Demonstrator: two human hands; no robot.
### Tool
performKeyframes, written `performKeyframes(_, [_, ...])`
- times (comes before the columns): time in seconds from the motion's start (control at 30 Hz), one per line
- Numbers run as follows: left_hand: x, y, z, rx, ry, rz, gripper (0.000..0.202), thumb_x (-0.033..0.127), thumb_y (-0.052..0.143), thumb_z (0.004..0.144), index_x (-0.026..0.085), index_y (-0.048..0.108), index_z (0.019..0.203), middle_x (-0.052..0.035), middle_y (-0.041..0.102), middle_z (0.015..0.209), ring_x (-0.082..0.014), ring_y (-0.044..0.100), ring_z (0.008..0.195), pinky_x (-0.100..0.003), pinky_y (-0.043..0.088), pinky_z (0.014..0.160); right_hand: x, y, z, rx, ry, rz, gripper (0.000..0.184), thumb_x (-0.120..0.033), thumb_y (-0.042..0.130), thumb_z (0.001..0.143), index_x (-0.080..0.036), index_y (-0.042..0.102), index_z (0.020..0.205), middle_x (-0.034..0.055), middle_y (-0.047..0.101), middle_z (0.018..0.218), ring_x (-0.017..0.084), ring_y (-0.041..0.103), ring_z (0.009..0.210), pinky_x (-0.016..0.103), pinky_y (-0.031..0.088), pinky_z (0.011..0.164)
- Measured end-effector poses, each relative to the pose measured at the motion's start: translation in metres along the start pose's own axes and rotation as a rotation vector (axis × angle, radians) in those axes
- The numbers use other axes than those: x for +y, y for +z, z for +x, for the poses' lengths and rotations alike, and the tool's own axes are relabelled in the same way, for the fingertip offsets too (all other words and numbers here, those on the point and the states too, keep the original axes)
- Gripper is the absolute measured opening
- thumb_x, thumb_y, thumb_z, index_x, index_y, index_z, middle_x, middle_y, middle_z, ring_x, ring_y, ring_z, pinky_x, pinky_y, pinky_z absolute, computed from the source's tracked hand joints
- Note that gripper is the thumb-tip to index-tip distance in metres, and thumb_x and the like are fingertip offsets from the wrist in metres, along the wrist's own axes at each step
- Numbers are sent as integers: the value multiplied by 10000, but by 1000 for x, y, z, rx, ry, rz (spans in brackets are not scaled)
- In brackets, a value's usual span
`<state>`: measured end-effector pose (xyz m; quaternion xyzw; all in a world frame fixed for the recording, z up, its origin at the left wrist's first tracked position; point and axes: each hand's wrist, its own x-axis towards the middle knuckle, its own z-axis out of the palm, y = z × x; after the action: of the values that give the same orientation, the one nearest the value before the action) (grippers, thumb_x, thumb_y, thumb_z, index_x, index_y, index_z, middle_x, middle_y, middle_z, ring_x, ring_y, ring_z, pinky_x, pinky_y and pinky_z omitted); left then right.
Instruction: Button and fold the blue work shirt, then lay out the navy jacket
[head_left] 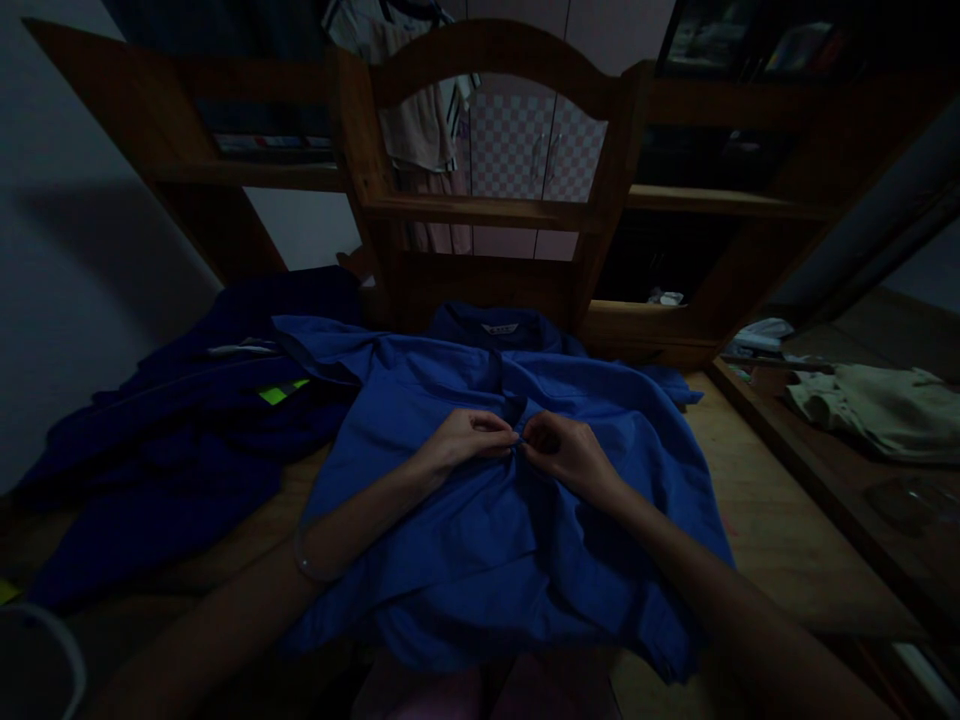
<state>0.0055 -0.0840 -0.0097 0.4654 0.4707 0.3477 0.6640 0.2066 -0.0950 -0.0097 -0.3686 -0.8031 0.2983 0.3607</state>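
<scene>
Head view: left hand; right hand; both in tight fingertip pinches on blue shirt

Nothing legible. Inside the blue collar, toward the far side of the tabletop, only a small pale label, wider than tall, with a short row of dark characters. Too small, dim and blurred for any brand, word or number to be made out.

Dark-blue garment at left on the counter, pale cloth far right, checkered doors behind wooden shelves.
</scene>
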Motion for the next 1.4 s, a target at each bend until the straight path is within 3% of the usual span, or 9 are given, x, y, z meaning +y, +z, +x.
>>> performKeyframes(0.23, [7,-2,-8,-93,24,139,374,392,796,610,67,675,752,-61,660,734,-148,635,694,-213,499,657,8,8,-4,53,-97,-54,152,-74,619,808,-175,577,914,-19,557,784,124,537,664,204,396,604])
performKeyframes(0.4, [8,2,-11,-64,3,130,365,366,791,615,58,669,765,-83,666,750,-138,637,682,-200,489,655,8,10,-4,77,-120,-47,178,-47,614,798,-171,571,917,-25,547,786,117,526,663,198,389,606])
performKeyframes(0.57, [7,9,-11,43,-30,1,322,235,793,599,52,647,820,-96,674,747,-144,647,667,-219,500,680,3,6,-4,77,-40,34,90,-145,629,864,-175,573,927,-18,561,798,132,548,692,205,408,616])
performKeyframes(0.8, [7,11,-14,44,-25,0,289,243,781,631,63,650,815,-86,671,745,-133,642,662,-203,490,668,15,0,-3,-45,53,277,176,-304,660,913,-178,562,988,8,587,871,163,573,765,224,439,659])
performKeyframes(0.9, [5,9,-15,-14,7,11,335,305,784,644,67,656,841,-90,668,781,-138,642,695,-206,494,684,17,0,-2,-80,65,347,223,-350,676,907,-172,558,970,17,589,892,168,574,782,224,443,666])
performKeyframes(1.07, [-4,7,-8,-79,25,-17,360,420,732,714,83,660,821,-66,641,795,-116,622,700,-208,505,712,9,-1,-2,-76,31,248,183,-316,658,918,-179,558,987,4,583,858,148,562,722,217,429,625])
performKeyframes(1.4, [-4,4,-5,-91,-54,-120,282,287,780,676,72,649,802,-56,633,788,-109,631,738,-183,508,748,0,-2,-4,-3,-54,46,120,-262,631,912,-177,568,967,12,570,845,153,547,708,239,426,631])
